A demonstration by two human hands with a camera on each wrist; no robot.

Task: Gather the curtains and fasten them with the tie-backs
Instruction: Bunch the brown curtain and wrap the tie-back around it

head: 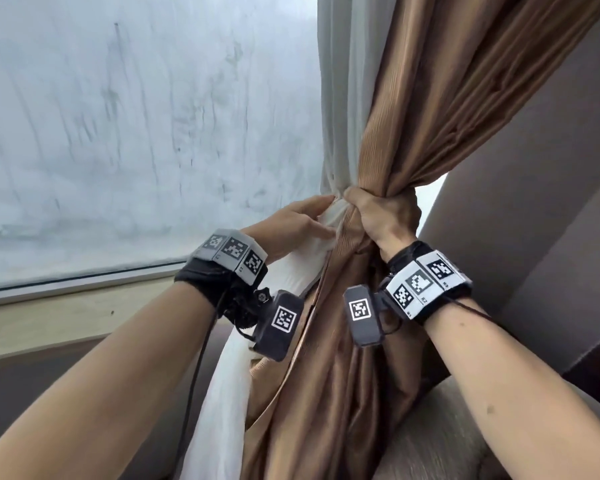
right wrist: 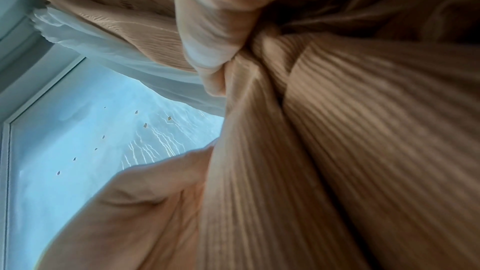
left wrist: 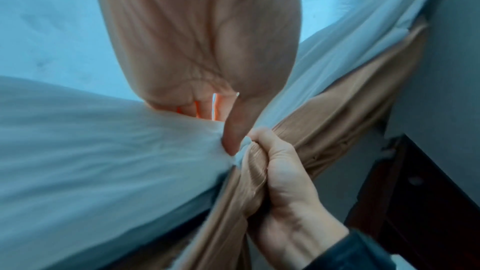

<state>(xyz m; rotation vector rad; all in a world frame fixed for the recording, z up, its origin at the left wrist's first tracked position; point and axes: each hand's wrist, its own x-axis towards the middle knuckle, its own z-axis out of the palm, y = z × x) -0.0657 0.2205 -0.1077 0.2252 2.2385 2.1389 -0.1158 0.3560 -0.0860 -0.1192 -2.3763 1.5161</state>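
A brown ribbed curtain [head: 430,98] and a white sheer curtain [head: 340,98] hang at the window's right side, drawn together into one bundle. My right hand [head: 381,216] is wrapped round the bundle's narrow waist, gripping the brown curtain [left wrist: 337,120]. My left hand [head: 298,220] holds the white sheer [left wrist: 103,141] just left of that: its thumb [left wrist: 235,130] presses into the cloth while the fingers go behind it. The right hand [left wrist: 285,182] sits right against that thumb. The right wrist view is filled with brown folds [right wrist: 363,130]. No separate tie-back can be made out.
Smeared window glass [head: 118,133] fills the left, with a pale sill [head: 66,306] below it. A grey wall [head: 534,202] stands close on the right, with dark wooden furniture [head: 596,358] and a grey cushion [head: 447,427] beneath. Both curtains hang loose below the hands.
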